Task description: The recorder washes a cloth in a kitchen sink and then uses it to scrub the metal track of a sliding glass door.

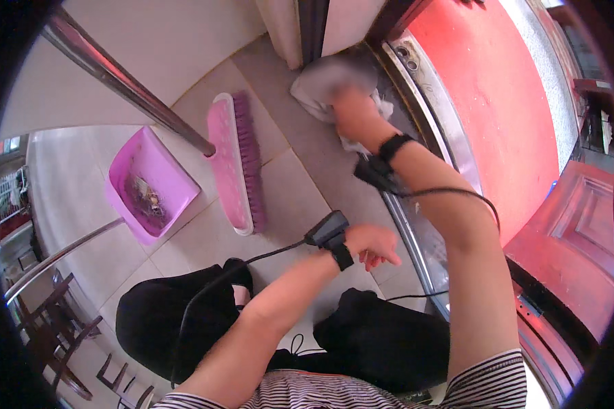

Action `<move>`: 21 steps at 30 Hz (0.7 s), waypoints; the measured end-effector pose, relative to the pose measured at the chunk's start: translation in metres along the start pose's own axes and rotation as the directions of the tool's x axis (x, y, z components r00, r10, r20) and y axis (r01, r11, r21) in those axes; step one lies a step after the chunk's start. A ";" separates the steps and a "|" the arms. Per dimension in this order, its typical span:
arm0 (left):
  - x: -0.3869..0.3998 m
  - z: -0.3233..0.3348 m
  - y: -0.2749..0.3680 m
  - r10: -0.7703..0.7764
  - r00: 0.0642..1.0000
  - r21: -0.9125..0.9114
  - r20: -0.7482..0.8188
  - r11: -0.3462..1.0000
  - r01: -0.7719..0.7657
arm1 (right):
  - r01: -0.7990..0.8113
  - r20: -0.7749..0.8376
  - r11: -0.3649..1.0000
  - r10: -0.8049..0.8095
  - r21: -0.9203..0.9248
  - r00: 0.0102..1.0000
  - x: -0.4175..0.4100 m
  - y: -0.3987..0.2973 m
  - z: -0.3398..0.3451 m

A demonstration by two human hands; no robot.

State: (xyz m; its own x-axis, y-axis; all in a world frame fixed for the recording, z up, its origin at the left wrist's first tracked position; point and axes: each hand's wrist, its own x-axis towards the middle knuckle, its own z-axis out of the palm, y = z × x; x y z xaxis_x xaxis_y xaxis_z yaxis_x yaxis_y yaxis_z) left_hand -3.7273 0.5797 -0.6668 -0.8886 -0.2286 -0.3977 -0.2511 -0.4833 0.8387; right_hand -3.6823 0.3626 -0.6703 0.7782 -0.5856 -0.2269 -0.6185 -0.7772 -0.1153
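My right hand (355,110) is on a crumpled white cloth (311,94), down on the grey floor strip (297,122) beside the metal door track (424,97). Blur hides the fingers, and part of the cloth is smeared too. Lower down, my left hand (372,246) hovers above the floor tiles between my knees and the doorway, fingers loosely bent and nothing visible in them. Each wrist wears a black strap with a small cabled device, one on the left (328,230) and one on the right (376,173).
A pink broom (224,163) with purple bristles stands on the tiles to the left. Beyond it lies a purple dustpan (176,186) holding dirt and debris. A red floor mat (496,102) lies across the threshold, near a reddish panelled door (578,220). Dark wooden chairs (64,327) are at lower left.
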 end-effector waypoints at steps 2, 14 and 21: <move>0.007 0.007 0.012 0.000 1.000 0.050 0.003 0.999 0.000 | 0.037 0.101 0.999 -0.036 -0.014 0.994 -0.051 0.027 0.012; -0.006 0.030 -0.030 -0.132 0.989 0.029 0.068 0.991 0.130 | 0.084 -0.150 0.635 0.051 0.768 0.987 -0.030 0.008 -0.076; 0.026 0.038 0.002 0.015 0.999 0.187 0.050 0.982 -0.024 | 0.381 -0.314 0.885 -0.293 0.269 0.903 0.028 0.031 0.005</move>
State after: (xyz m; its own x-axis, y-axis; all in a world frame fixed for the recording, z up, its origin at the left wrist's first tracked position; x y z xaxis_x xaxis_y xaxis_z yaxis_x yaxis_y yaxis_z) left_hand -3.7657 0.6047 -0.6621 -0.9104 -0.1934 -0.3657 -0.2967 -0.3108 0.9030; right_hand -3.6800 0.3229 -0.6852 0.9183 -0.3731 0.1322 -0.2802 -0.8487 -0.4485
